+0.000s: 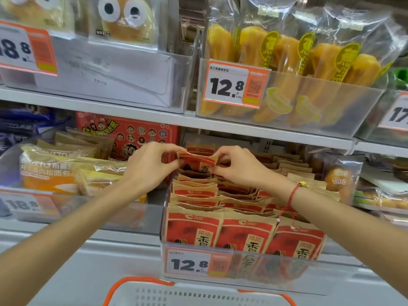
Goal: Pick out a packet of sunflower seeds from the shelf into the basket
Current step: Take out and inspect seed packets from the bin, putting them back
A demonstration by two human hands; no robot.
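Pinching flat, crinkled red-and-kraft seed packet (197,161): left hand (150,166), right hand (239,166).

- The seed packet (197,162) is red with tan edges.
- The basket (194,293) is white with an orange rim.
- The price tag (235,85) is white, bordered orange.
- The wrist string (293,193) is red.

You had one red-and-kraft paper packet of sunflower seeds (196,162) lifted above its row, upright and tilted slightly, pinched at its top corners between the fingers (174,151) of your left hand (148,166) and your right hand (238,166). It sat over the rear of the clear plastic shelf bin (331,259) holding identical packets in rows. The white perforated plastic basket with orange handle (196,293) waited directly below, at the frame's bottom edge.
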